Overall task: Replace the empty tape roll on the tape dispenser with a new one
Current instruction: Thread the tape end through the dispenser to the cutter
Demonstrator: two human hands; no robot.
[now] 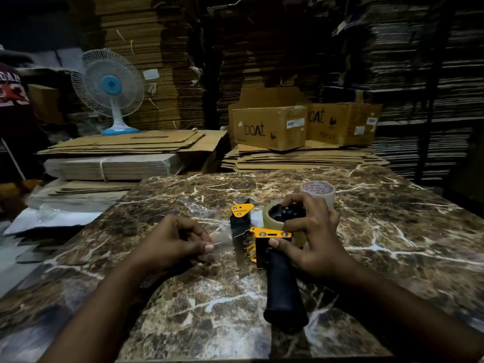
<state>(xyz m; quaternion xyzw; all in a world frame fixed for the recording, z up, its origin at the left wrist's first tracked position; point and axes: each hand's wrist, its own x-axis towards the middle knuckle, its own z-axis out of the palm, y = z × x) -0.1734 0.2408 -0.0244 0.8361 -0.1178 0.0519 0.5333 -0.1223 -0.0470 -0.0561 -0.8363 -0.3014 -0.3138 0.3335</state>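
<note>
A yellow-and-black tape dispenser (262, 242) lies on its side on the marble table (392, 231), its black handle (284, 286) pointing toward me. A tape roll (272, 218) sits on its black hub. My right hand (311, 237) grips the dispenser, fingers over the hub and roll, thumb on the yellow plate. My left hand (175, 241) pinches a clear strip of tape (222, 238) that stretches toward the serrated blade (239, 244). Behind my right hand, a second roll with red print (318, 191) stands on the table.
Crumpled clear plastic (201, 205) lies on the table behind the dispenser. Beyond the table edge are flat cardboard stacks (125, 148), two "boat" boxes (269, 127), and a white-and-blue fan (110, 87). A person in a dark jersey (13, 100) stands at far left.
</note>
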